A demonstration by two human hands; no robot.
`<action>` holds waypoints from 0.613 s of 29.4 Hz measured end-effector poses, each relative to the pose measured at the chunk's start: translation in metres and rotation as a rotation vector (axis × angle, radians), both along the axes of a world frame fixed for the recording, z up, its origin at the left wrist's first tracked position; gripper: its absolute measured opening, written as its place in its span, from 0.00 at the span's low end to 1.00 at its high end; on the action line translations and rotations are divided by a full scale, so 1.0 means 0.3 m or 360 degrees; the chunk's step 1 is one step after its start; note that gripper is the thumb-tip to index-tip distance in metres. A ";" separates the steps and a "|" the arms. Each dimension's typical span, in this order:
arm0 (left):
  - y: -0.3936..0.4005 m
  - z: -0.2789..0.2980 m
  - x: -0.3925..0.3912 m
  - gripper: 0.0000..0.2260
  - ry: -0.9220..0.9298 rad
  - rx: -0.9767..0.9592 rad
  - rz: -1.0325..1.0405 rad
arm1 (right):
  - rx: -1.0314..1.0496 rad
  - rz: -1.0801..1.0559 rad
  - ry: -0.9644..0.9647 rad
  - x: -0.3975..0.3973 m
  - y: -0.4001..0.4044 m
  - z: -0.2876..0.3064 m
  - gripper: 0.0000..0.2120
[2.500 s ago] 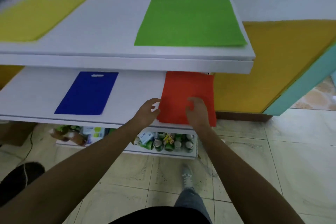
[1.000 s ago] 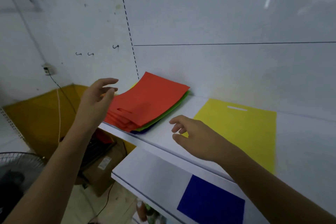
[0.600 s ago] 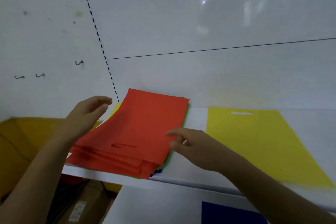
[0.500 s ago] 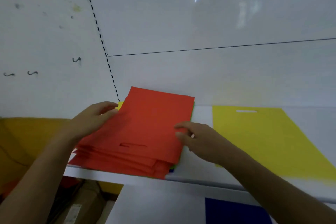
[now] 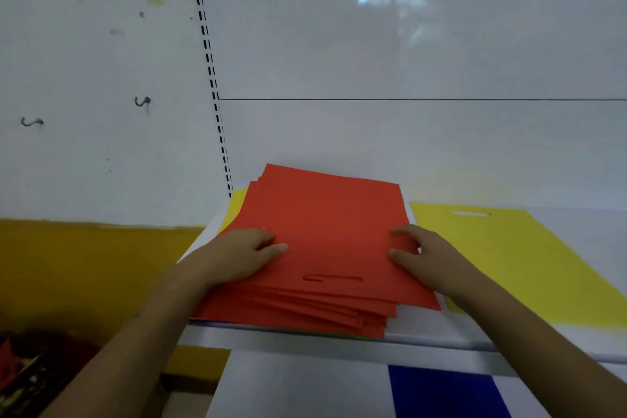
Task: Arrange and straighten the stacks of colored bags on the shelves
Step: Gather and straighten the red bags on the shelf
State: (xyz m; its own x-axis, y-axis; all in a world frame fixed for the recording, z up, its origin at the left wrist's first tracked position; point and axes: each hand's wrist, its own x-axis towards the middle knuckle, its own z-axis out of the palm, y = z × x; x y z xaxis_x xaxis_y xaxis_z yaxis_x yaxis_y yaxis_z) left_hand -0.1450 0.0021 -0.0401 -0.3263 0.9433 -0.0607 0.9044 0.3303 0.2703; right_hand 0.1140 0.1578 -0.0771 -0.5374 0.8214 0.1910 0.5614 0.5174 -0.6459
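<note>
Both hands (image 5: 237, 256) now flank red stack (image 5: 325, 234) — seemingly gripping.

— Bag colours recorded? Stack of bags (image 5: 325, 224): orange-red. Flat bag (image 5: 509, 258) beside: yellow. Bag (image 5: 441, 394) on lower shelf (image 5: 305, 390): deep blue.
— Confirmed. Shelves and back panel (image 5: 407, 44): plain white. Lower wall (image 5: 84, 265): mustard yellow.

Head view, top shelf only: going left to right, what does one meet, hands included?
Left hand resting on the red bag stack → right hand at the stack's right edge → yellow bag lying flat.
</note>
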 end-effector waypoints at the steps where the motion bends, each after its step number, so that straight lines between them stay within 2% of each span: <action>1: 0.001 -0.007 -0.006 0.27 -0.0015 -0.0002 -0.0035 | -0.0029 -0.0022 0.0094 0.004 0.009 -0.003 0.18; 4: 0.004 -0.007 -0.022 0.27 -0.0114 0.0078 -0.0103 | -0.0148 -0.0062 0.0285 0.010 0.019 -0.007 0.14; 6: 0.014 -0.004 -0.039 0.25 -0.0282 0.0237 -0.0029 | -0.0238 -0.0077 0.0372 0.009 0.016 -0.016 0.11; 11: 0.041 0.013 -0.049 0.11 -0.1206 0.0686 0.0209 | -0.0197 -0.0104 0.0376 -0.012 0.023 -0.036 0.12; 18: 0.076 0.045 -0.088 0.09 -0.1487 0.0650 0.0286 | -0.0062 -0.0107 0.0212 -0.018 0.023 -0.040 0.13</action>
